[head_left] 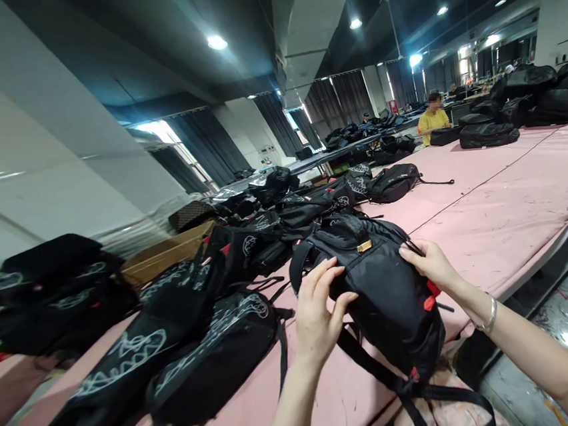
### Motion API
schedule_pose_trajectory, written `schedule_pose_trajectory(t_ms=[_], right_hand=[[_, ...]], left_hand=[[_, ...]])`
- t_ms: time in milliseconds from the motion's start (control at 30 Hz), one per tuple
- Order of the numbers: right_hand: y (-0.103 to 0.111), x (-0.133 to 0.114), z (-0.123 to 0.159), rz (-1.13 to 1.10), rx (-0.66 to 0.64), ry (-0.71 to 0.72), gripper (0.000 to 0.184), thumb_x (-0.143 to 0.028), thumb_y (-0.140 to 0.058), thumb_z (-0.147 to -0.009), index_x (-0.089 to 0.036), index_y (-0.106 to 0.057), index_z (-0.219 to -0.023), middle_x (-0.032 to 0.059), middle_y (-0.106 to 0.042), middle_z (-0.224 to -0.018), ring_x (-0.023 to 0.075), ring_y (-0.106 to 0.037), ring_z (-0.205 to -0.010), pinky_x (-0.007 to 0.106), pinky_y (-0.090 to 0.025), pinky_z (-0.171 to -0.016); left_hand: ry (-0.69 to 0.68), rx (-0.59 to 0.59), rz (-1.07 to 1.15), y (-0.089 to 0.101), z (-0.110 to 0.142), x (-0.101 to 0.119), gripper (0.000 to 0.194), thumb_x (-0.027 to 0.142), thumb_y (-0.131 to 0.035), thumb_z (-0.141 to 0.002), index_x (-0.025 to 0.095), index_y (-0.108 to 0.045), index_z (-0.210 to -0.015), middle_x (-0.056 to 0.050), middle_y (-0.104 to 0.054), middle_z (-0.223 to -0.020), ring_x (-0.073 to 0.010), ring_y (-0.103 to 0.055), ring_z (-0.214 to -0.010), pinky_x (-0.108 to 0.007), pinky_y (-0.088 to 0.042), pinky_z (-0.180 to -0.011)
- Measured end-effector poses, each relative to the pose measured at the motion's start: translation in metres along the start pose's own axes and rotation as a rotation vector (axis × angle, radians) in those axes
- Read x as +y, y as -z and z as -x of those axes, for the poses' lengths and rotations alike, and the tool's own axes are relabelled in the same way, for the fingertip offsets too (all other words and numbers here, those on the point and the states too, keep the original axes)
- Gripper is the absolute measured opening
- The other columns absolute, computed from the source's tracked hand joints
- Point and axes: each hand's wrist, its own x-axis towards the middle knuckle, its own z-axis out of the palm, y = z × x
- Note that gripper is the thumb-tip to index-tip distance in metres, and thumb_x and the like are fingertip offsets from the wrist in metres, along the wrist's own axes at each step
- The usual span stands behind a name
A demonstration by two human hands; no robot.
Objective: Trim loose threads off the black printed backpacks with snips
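A black backpack (pixel 380 297) stands tilted on the pink table right in front of me, with a gold-coloured tag near its top and a small red tab at its side. My left hand (pixel 318 307) is at its left side, thumb and fingers apart, the fingertips at the fabric; whether they press on it I cannot tell. On the upper right edge, my right hand (pixel 432 264) pinches the backpack between thumb and fingers, and a bracelet (pixel 489 312) circles that wrist. Black straps (pixel 379 371) hang from the lower part toward the table's near edge.
Black bags with white scribble-like prints (pixel 215 333) lie in a row along the left of the pink table (pixel 508 198). A cardboard box (pixel 167 254) stands behind them. More black bags (pixel 544 97) are heaped at the far right, near a person in a yellow top (pixel 433 120).
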Motion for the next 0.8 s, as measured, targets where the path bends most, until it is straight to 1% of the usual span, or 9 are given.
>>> schedule_pose_trajectory(t_ms=[67,133,200,267,367,467,600,700,800], right_hand=[[-0.011,-0.004,0.017,-0.045,-0.045,0.000,0.028,-0.042,-0.058,-0.076,-0.018,-0.048,-0.066,-0.0043,-0.045,-0.058,0.0099,-0.045,-0.056,0.021,-0.036,-0.052],[-0.023,-0.006,0.033,-0.048,-0.071,0.002,0.025,-0.041,-0.058,-0.076,-0.019,-0.048,-0.070,-0.0034,-0.048,-0.063,0.0110,-0.047,-0.061,0.021,-0.038,-0.055],[-0.034,-0.005,0.046,-0.030,-0.074,-0.006,0.023,-0.040,-0.057,-0.078,-0.019,-0.048,-0.075,-0.0031,-0.049,-0.066,0.0117,-0.049,-0.063,0.022,-0.038,-0.057],[-0.041,-0.005,0.053,0.003,-0.065,-0.010,0.021,-0.040,-0.055,-0.079,-0.020,-0.048,-0.079,-0.0033,-0.049,-0.065,0.0119,-0.049,-0.062,0.022,-0.037,-0.056],[-0.044,-0.007,0.056,0.091,-0.049,0.016,0.018,-0.037,-0.053,-0.081,-0.020,-0.048,-0.081,-0.0033,-0.051,-0.064,0.0122,-0.049,-0.059,0.022,-0.036,-0.053],[-0.041,-0.014,0.058,0.209,-0.032,0.039,0.016,-0.034,-0.052,-0.081,-0.020,-0.047,-0.086,-0.0027,-0.054,-0.064,0.0134,-0.051,-0.060,0.023,-0.038,-0.055],[-0.035,-0.024,0.066,0.292,-0.036,0.046,0.030,-0.036,-0.052,-0.082,-0.021,-0.042,-0.106,0.0023,-0.061,-0.079,0.0167,-0.059,-0.069,0.027,-0.044,-0.062],[-0.033,-0.030,0.069,0.365,0.045,0.159,0.035,-0.034,-0.045,-0.087,-0.019,-0.037,-0.117,0.0053,-0.062,-0.083,0.0180,-0.061,-0.073,0.029,-0.046,-0.065],[-0.034,-0.035,0.065,0.454,0.112,0.291,0.026,-0.035,-0.046,-0.087,-0.021,-0.045,-0.108,0.0063,-0.062,-0.085,0.0170,-0.061,-0.070,0.027,-0.047,-0.062]], left_hand=[[0.094,-0.006,0.105,0.012,-0.001,-0.012,0.016,0.028,-0.050,-0.082,0.022,-0.059,-0.094,-0.008,-0.062,-0.108,-0.0216,-0.055,-0.105,-0.040,-0.042,-0.093],[0.186,-0.016,0.179,0.024,-0.003,-0.018,0.015,0.029,-0.048,-0.083,0.022,-0.061,-0.086,-0.007,-0.065,-0.101,-0.0206,-0.058,-0.101,-0.039,-0.044,-0.092],[0.246,-0.031,0.206,0.031,-0.007,-0.016,0.016,0.031,-0.049,-0.082,0.022,-0.062,-0.086,-0.007,-0.065,-0.101,-0.0210,-0.057,-0.102,-0.039,-0.043,-0.092],[0.279,-0.031,0.188,0.032,-0.011,-0.011,0.018,0.033,-0.052,-0.080,0.022,-0.063,-0.088,-0.007,-0.064,-0.104,-0.0211,-0.057,-0.102,-0.039,-0.042,-0.092],[0.299,-0.002,0.125,0.026,-0.019,-0.001,0.018,0.036,-0.058,-0.075,0.022,-0.066,-0.083,-0.006,-0.063,-0.100,-0.0210,-0.057,-0.098,-0.039,-0.042,-0.091],[0.314,0.012,0.098,0.016,-0.026,0.005,0.015,0.036,-0.063,-0.071,0.022,-0.067,-0.076,-0.005,-0.063,-0.096,-0.0211,-0.057,-0.094,-0.039,-0.042,-0.087],[0.337,0.045,0.097,0.006,-0.031,0.010,0.012,0.032,-0.061,-0.072,0.022,-0.066,-0.067,-0.004,-0.064,-0.088,-0.0209,-0.057,-0.089,-0.039,-0.042,-0.082],[0.330,0.069,0.109,0.001,-0.030,0.014,0.011,0.028,-0.059,-0.074,0.022,-0.063,-0.065,-0.003,-0.064,-0.086,-0.0209,-0.055,-0.090,-0.039,-0.040,-0.084],[0.353,0.112,0.159,-0.004,-0.027,0.016,0.012,0.026,-0.056,-0.075,0.021,-0.060,-0.065,-0.003,-0.064,-0.086,-0.0204,-0.054,-0.090,-0.038,-0.040,-0.085]])
